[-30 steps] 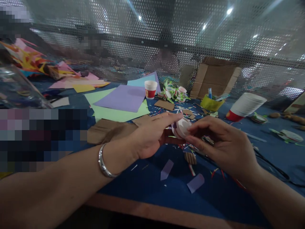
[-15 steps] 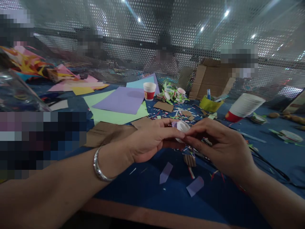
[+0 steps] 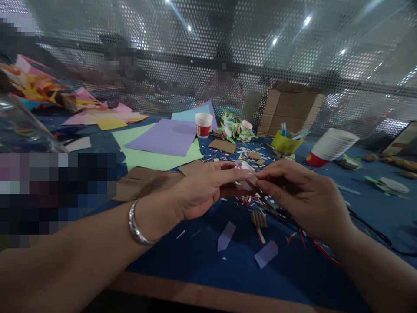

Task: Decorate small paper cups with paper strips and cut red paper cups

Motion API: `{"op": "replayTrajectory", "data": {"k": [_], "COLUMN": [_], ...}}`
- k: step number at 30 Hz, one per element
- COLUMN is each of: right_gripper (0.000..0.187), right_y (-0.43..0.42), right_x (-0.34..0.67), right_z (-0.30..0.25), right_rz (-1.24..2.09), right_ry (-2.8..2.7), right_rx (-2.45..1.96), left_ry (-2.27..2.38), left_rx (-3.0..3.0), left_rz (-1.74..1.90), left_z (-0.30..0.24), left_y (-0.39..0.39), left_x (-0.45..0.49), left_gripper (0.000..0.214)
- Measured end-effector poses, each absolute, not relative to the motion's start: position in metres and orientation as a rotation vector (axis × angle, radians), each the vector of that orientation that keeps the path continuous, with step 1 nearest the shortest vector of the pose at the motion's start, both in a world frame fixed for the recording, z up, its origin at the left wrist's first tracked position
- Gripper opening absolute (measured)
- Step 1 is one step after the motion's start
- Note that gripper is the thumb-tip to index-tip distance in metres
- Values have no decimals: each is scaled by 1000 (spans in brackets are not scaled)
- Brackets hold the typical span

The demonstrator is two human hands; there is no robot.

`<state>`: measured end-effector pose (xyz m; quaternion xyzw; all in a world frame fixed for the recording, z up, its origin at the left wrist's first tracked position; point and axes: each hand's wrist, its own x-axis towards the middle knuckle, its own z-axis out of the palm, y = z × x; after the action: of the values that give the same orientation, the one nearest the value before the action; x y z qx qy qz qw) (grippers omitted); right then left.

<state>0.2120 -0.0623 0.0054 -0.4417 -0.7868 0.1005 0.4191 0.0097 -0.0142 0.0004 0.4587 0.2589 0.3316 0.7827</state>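
Blue table (image 3: 195,256) littered with paper snips; perforated metal screen (image 3: 228,56) behind. Dead centre: small white paper piece (image 3: 246,174), just above the table. Clamped from 9 o'clock by left hand (image 3: 205,189), index finger over, thumb under. Clamped from 3 o'clock by right hand (image 3: 302,200), fingertips closed on it. Silver bracelet (image 3: 137,224) on left wrist. Red-and-white paper cup (image 3: 203,125) at 11 o'clock of the piece, purple sheet (image 3: 166,137) at 10, cup stack (image 3: 332,144) on its side at 2, purple scraps (image 3: 226,234) at 6.
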Motion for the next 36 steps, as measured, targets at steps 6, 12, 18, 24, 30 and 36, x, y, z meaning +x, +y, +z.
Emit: {"op": "replayTrajectory", "data": {"k": [6,12,18,24,30,36], "right_gripper": [9,21,19,19,19,16], "right_y": [-61,-62,-61,-59,-59,-60], "right_x": [214,213,213,215,218,219], "right_z": [3,2,-1,-2,-2,-2], "right_rz": [253,245,246,224,246,117], "right_ry": [-1952,-1918,-1922,-1951,-1964,-2017], "right_rx": [-1114,-1116,-1118,-1092,-1076,-1105], "left_ry": [521,583,591,563,575,604], "left_rx": [1005,953,963,960,910,872], "left_rz": [743,853,863,846,809,790], "left_z": [-1,-1,-1,-4,-4,-1], "left_y": [-12,-10,-11,-8,-6,-7], "left_x": [11,10,11,11,11,12], "left_gripper": [20,16,19,19,19,16]}}
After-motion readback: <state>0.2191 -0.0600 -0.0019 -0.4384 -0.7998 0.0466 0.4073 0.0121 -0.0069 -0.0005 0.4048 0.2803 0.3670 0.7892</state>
